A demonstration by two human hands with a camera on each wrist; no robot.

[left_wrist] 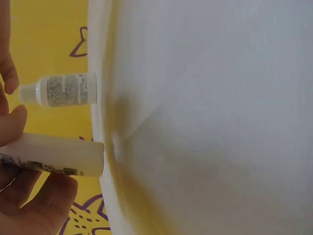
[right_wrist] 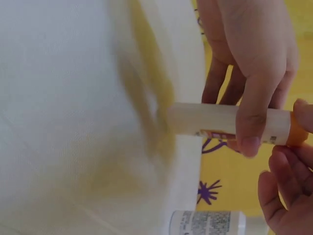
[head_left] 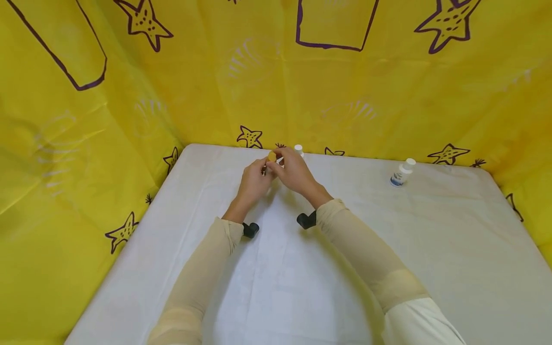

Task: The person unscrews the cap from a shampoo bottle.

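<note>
My left hand grips a white cylindrical bottle with printed lettering, its thumb lying across the side in the right wrist view. The bottle stands roughly upright, its base over the far part of the table. On its top sits an orange-yellow cap. My right hand pinches this cap between thumb and fingers. In the head view the hands hide most of the bottle. Just behind the right hand stands a smaller white bottle with a white cap.
Another white bottle with a blue-patterned label stands upright toward the table's right far side. A white cloth covers the table. Yellow sheeting with starfish drawings rises behind and left. Black wrist mounts hang under both wrists.
</note>
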